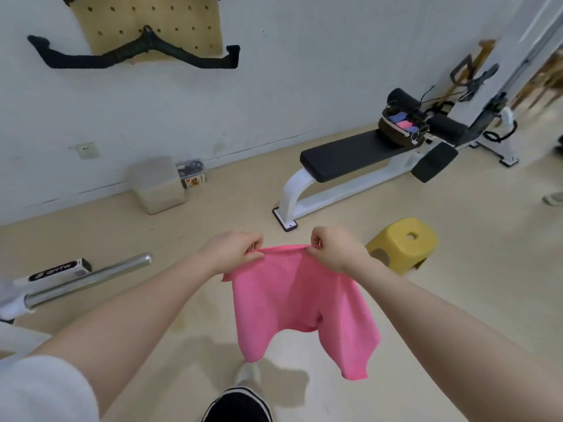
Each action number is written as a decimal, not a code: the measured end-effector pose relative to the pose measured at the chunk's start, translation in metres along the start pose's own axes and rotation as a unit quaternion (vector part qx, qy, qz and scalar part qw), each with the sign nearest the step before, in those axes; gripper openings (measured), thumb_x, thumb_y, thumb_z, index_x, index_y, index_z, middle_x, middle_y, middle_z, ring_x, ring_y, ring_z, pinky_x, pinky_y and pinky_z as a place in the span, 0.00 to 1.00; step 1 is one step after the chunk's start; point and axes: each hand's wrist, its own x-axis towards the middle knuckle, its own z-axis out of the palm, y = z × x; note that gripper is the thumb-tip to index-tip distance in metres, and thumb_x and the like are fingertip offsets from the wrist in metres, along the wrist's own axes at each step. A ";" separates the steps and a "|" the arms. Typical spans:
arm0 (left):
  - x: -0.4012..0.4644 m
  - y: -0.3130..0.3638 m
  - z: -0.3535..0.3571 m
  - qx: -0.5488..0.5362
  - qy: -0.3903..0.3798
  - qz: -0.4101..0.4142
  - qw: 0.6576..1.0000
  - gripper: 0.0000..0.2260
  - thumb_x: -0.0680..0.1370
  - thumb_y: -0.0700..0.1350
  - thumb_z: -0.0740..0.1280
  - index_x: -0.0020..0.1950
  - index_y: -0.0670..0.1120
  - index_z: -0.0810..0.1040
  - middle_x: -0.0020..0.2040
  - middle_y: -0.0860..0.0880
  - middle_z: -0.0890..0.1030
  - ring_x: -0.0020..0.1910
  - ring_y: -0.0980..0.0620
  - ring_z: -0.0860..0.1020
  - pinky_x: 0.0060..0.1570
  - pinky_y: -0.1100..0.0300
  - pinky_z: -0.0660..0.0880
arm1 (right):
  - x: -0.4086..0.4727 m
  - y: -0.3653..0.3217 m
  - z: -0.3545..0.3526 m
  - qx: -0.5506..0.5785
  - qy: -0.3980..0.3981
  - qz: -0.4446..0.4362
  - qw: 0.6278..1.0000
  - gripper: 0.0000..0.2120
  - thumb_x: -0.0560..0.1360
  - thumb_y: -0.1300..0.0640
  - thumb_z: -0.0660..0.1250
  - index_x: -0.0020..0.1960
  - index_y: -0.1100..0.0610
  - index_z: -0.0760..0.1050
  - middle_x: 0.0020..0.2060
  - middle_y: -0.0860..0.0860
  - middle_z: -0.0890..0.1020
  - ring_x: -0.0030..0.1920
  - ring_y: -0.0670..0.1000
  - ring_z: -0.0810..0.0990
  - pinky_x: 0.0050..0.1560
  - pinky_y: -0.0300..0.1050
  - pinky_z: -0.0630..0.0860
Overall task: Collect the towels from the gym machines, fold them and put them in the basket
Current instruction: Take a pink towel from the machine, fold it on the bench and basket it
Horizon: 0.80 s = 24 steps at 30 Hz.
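Between the two raised hands, a pink towel (pixel 300 303) hangs in the air above a beige floor (pixel 457 269). The left hand (pixel 233 252) has its fingers curled tight and pinches the towel's upper left corner between thumb and fingers. The right hand (pixel 333 249) pinches the top edge in the same way, just beside the left, with only a short span of gathered cloth between them. Both forearms reach forward from the bottom corners of the view.

Below the hands the towel falls freely, its long axis pointing down toward the floor. Its top edge runs roughly level from hand to hand. The lower edge is uneven: two points hang down with an arch between them, the right point lower than the left. Nothing touches the towel except the hands.

Open floor lies all round below the towel. Just beyond the right hand stands a yellow stool (pixel 403 243), near but apart from the cloth. Farther ahead and to the right is a weight bench (pixel 353 155) with a black pad and white frame. On its far end sits a dark basket (pixel 399 127) holding blue and pink cloth. Well to the left of the left hand lies a metal bar (pixel 91 280). Ahead, beside a white wall (pixel 274 86), stands a small grey box (pixel 158 185).
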 end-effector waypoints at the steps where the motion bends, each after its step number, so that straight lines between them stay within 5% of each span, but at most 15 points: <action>1: 0.023 0.005 -0.002 0.001 -0.010 0.011 1.000 0.09 0.78 0.51 0.63 0.42 0.50 0.65 0.32 0.55 0.68 0.37 0.49 0.70 0.41 0.52 0.71 | 0.009 0.016 -0.006 0.001 0.013 0.012 1.000 0.04 0.76 0.57 0.61 0.44 0.56 0.68 0.39 0.51 0.73 0.40 0.52 0.69 0.30 0.40 0.60; 6: 0.152 0.024 -0.024 -0.030 -0.038 0.052 0.997 0.11 0.77 0.47 0.65 0.38 0.54 0.65 0.32 0.55 0.70 0.35 0.50 0.70 0.40 0.51 0.71 | 0.071 0.105 -0.038 0.013 0.054 0.081 0.995 0.06 0.74 0.60 0.60 0.50 0.56 0.73 0.46 0.54 0.79 0.48 0.57 0.76 0.39 0.45 0.70; 10: 0.253 0.049 -0.051 -0.067 -0.045 0.071 0.994 0.12 0.78 0.44 0.64 0.37 0.52 0.65 0.33 0.52 0.71 0.33 0.53 0.67 0.33 0.63 0.64 | 0.121 0.170 -0.079 0.056 0.071 0.151 0.984 0.04 0.74 0.60 0.60 0.46 0.53 0.72 0.45 0.54 0.80 0.47 0.56 0.78 0.41 0.48 0.75; 18: 0.414 0.081 -0.070 -0.131 0.001 0.061 0.990 0.13 0.78 0.42 0.64 0.36 0.52 0.63 0.31 0.52 0.69 0.29 0.56 0.65 0.30 0.67 0.61 | 0.224 0.271 -0.142 0.127 0.158 0.215 0.956 0.06 0.73 0.62 0.58 0.42 0.53 0.71 0.39 0.52 0.78 0.40 0.55 0.77 0.36 0.45 0.70; 24: 0.523 0.107 -0.076 -0.242 0.092 -0.015 0.966 0.06 0.79 0.43 0.61 0.43 0.45 0.68 0.30 0.51 0.68 0.23 0.59 0.66 0.25 0.68 0.63 | 0.325 0.354 -0.181 0.234 0.144 0.198 0.941 0.09 0.79 0.54 0.56 0.41 0.55 0.62 0.34 0.60 0.81 0.37 0.61 0.81 0.41 0.56 0.79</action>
